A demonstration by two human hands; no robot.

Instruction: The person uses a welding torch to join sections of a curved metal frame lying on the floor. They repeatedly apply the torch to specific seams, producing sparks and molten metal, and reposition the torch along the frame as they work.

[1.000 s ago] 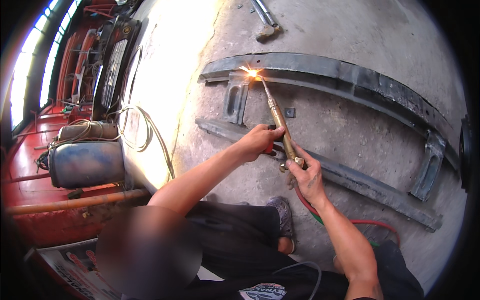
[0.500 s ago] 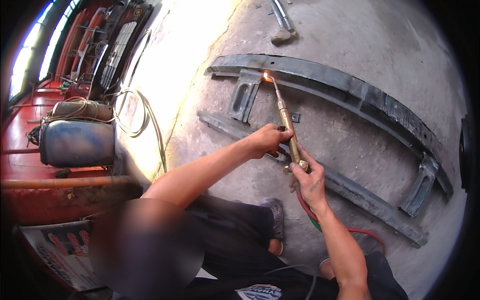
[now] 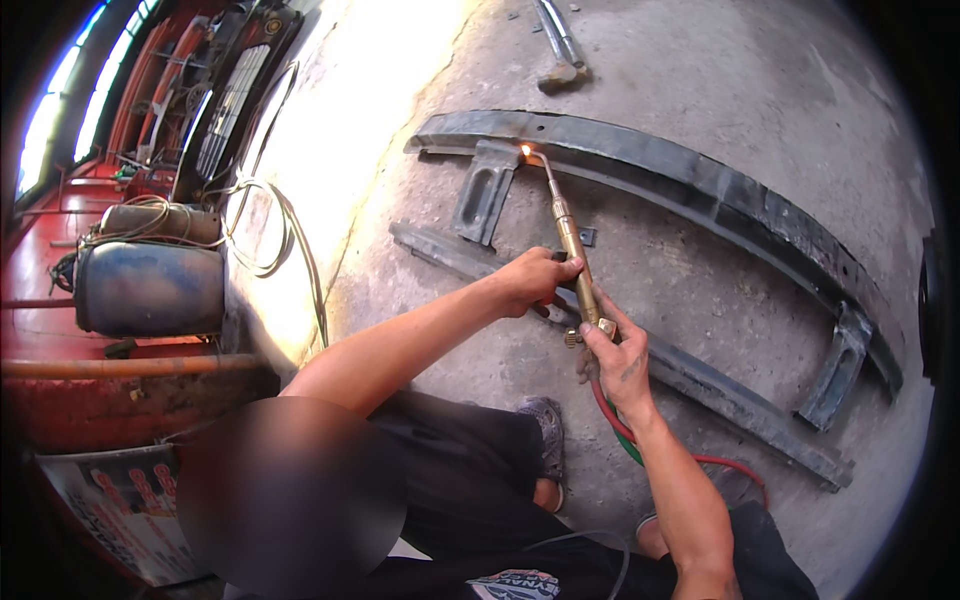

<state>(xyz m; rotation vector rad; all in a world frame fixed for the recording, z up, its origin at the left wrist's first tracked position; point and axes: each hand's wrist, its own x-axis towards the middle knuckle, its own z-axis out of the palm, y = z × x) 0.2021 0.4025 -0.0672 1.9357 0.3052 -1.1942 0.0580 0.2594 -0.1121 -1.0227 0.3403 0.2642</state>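
A brass gas torch slants away from me, its thin bent tip at the curved grey metal beam. A small orange flame glows where the beam meets a short grooved bracket. My left hand is closed, with its thumb on the torch body; a dark and reddish item shows under its fingers, too hidden to name. My right hand grips the torch's rear end beside the brass valve knob. From there a red hose and a green hose run down.
A straight grey metal bar lies nearer me, and a second bracket joins the beam's right end. A hammer rests on the concrete at the top. Leftward are coiled hose, a blue drum and vehicle parts.
The flame looks slightly smaller than before. The whole view has shifted a little; both hands keep their hold on the torch, and its tip stays at the bracket joint.
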